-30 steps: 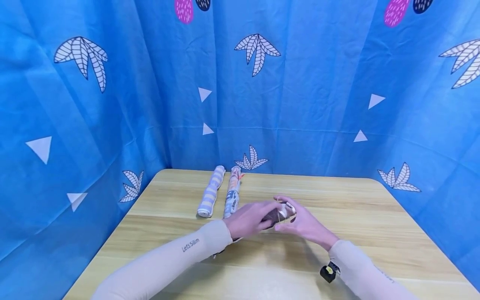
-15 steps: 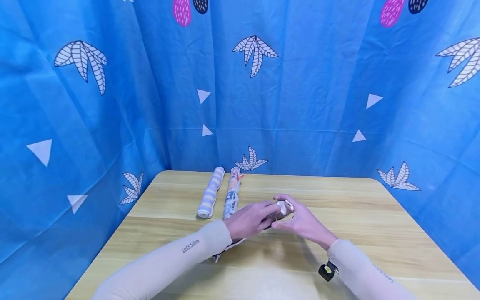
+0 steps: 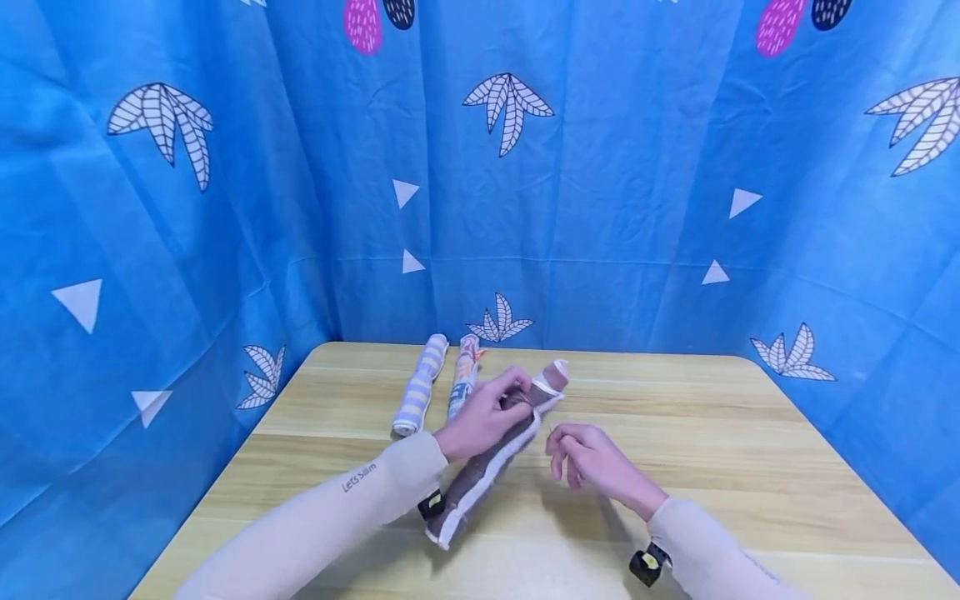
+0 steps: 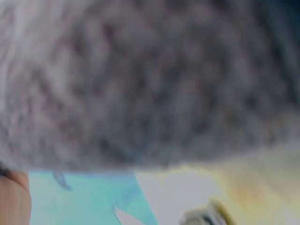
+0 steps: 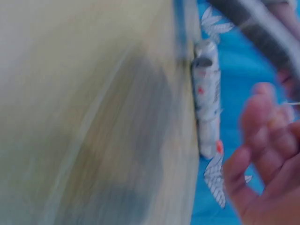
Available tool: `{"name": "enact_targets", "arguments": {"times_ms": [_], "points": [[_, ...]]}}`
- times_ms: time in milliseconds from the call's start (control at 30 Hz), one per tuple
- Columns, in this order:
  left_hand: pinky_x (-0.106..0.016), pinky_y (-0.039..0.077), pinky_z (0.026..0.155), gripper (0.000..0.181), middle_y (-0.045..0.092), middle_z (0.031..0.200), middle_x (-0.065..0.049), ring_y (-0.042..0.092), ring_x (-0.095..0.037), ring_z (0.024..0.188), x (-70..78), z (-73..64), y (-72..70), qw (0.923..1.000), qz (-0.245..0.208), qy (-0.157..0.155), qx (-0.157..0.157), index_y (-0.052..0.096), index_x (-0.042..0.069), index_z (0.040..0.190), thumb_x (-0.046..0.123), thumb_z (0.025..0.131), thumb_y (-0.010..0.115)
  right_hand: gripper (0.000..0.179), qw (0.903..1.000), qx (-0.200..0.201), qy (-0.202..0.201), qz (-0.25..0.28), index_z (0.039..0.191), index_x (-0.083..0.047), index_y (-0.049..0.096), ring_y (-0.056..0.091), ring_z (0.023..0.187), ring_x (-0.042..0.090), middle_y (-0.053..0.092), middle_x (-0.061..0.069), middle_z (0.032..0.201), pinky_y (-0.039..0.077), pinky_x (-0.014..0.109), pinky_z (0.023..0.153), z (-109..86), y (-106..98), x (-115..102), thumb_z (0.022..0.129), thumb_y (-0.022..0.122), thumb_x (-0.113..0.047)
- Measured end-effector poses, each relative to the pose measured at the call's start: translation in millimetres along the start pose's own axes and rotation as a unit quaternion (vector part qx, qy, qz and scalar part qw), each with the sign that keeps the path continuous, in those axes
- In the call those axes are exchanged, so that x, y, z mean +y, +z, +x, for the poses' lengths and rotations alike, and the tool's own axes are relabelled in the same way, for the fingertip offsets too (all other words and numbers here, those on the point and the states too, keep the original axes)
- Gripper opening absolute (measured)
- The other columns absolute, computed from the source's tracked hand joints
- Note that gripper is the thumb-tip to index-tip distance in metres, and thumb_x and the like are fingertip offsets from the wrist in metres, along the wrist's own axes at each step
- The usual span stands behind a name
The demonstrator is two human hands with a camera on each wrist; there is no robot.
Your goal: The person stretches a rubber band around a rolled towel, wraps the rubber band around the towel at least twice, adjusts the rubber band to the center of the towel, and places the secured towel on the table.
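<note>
A rolled brown towel (image 3: 487,468) with white edging slants above the table in the head view, one end up and away, the other low and near. My left hand (image 3: 483,417) grips it around its upper part. Its blurred brown pile (image 4: 140,84) fills most of the left wrist view. Just right of the towel, my right hand (image 3: 596,465) has curled fingers and pinches a thin rubber band (image 5: 293,103), of which only a fine pale line shows. In the right wrist view, the towel passes above the right fingers, apart from them.
Two more rolled towels lie side by side behind the left hand: a striped one (image 3: 422,385) and a white printed one (image 3: 464,375). The wooden table (image 3: 660,417) is bounded by a blue patterned curtain (image 3: 622,183) behind and at both sides.
The right hand has drawn back from the towel's far end, down and toward the person. The left hand has raised and turned the towel, so its far end and white edge now show.
</note>
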State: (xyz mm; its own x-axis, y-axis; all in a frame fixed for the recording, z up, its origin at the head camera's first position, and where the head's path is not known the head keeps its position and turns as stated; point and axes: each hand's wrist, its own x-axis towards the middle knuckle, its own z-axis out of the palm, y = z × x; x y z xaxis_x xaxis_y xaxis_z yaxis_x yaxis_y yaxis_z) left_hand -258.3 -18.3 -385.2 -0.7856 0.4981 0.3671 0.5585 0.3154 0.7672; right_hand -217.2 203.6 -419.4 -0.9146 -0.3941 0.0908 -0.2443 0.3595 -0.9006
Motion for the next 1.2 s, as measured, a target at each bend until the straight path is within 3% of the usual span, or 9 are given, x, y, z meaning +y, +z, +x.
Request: {"name": "enact_targets", "arguments": {"times_ms": [133,267,367,433,533,633,733,933,1200], "points": [[-0.029,0.054,0.064,0.008,0.065,0.096,0.005,0.061,-0.012,0.076,17.9,-16.2,14.1,0.9956,-0.057,0.002,-0.074,0.058,0.027,0.102,0.022,0.096,0.062,0.038,0.9863,0.138,0.087,0.023,0.131,-0.006,0.064,0.059,0.048,0.019,0.074,0.014,0.094,0.052,0.037,0.046,5.3,-4.2,4.8,0.096,0.053,-0.001],[-0.027,0.051,0.075,0.010,0.065,0.096,0.004,0.061,-0.012,0.085,19.7,-24.7,25.2,0.9886,-0.134,-0.051,-0.047,0.060,0.020,0.102,0.018,0.094,0.065,0.049,0.9176,0.304,0.080,0.244,0.142,-0.015,0.057,0.056,0.048,0.010,0.075,0.002,0.115,0.052,0.026,0.049,7.6,-15.7,-1.0,0.095,0.068,-0.015],[-0.029,0.049,0.081,0.011,0.066,0.098,0.001,0.063,-0.014,0.090,13.1,-22.6,29.9,0.9705,-0.211,-0.116,-0.003,0.059,0.016,0.102,0.016,0.093,0.066,0.062,0.8781,0.316,0.019,0.359,0.149,-0.012,0.048,0.060,0.052,0.008,0.074,-0.003,0.119,0.051,0.021,0.052,6.3,-21.6,-7.6,0.094,0.071,-0.030],[-0.030,0.049,0.081,0.013,0.067,0.098,0.000,0.064,-0.016,0.090,8.2,-19.3,32.0,0.9583,-0.245,-0.147,0.010,0.059,0.014,0.101,0.015,0.091,0.066,0.065,0.8846,0.274,-0.015,0.377,0.154,-0.009,0.039,0.064,0.058,0.010,0.072,-0.004,0.124,0.052,0.022,0.055,4.0,-23.1,-9.7,0.098,0.066,-0.029],[-0.028,0.050,0.078,0.013,0.069,0.097,0.000,0.066,-0.016,0.085,2.2,-13.7,33.7,0.9501,-0.258,-0.175,0.011,0.058,0.015,0.100,0.016,0.090,0.066,0.059,0.9212,0.181,-0.055,0.340,0.155,-0.003,0.032,0.070,0.075,0.011,0.062,0.000,0.141,0.055,0.025,0.063,-0.1,-24.0,-8.1,0.104,0.055,-0.021],[-0.027,0.051,0.076,0.012,0.070,0.096,-0.001,0.066,-0.015,0.084,0.3,-9.3,32.1,0.9508,-0.252,-0.180,0.011,0.060,0.015,0.100,0.014,0.089,0.066,0.053,0.9599,0.115,-0.086,0.241,0.154,-0.003,0.035,0.070,0.089,0.011,0.052,0.008,0.150,0.057,0.028,0.069,-2.7,-25.4,-6.8,0.104,0.053,-0.011],[-0.026,0.052,0.077,0.012,0.070,0.097,-0.003,0.067,-0.015,0.086,3.8,-6.3,28.2,0.9565,-0.238,-0.168,-0.006,0.060,0.012,0.101,0.012,0.090,0.065,0.055,0.9817,0.085,-0.104,0.135,0.153,-0.012,0.041,0.067,0.104,0.011,0.049,0.009,0.152,0.058,0.028,0.078,-3.6,-29.7,-11.0,0.101,0.059,-0.011],[-0.027,0.054,0.076,0.011,0.070,0.102,-0.006,0.068,-0.018,0.088,14.4,-4.4,17.8,0.9491,-0.267,-0.163,-0.035,0.058,0.013,0.104,0.013,0.094,0.061,0.057,0.9840,0.102,-0.110,0.096,0.151,-0.019,0.045,0.072,0.101,0.016,0.053,0.006,0.150,0.056,0.025,0.086,-4.8,-49.1,-20.5,0.098,0.063,-0.010],[-0.027,0.052,0.073,0.011,0.069,0.101,-0.006,0.066,-0.017,0.086,20.6,-12.4,22.9,0.9257,-0.320,-0.202,0.006,0.056,0.015,0.103,0.015,0.093,0.061,0.055,0.9776,0.101,-0.130,0.131,0.152,-0.010,0.043,0.069,0.101,0.012,0.053,0.004,0.150,0.056,0.029,0.087,-3.3,-49.3,-16.5,0.099,0.059,-0.005]]}}
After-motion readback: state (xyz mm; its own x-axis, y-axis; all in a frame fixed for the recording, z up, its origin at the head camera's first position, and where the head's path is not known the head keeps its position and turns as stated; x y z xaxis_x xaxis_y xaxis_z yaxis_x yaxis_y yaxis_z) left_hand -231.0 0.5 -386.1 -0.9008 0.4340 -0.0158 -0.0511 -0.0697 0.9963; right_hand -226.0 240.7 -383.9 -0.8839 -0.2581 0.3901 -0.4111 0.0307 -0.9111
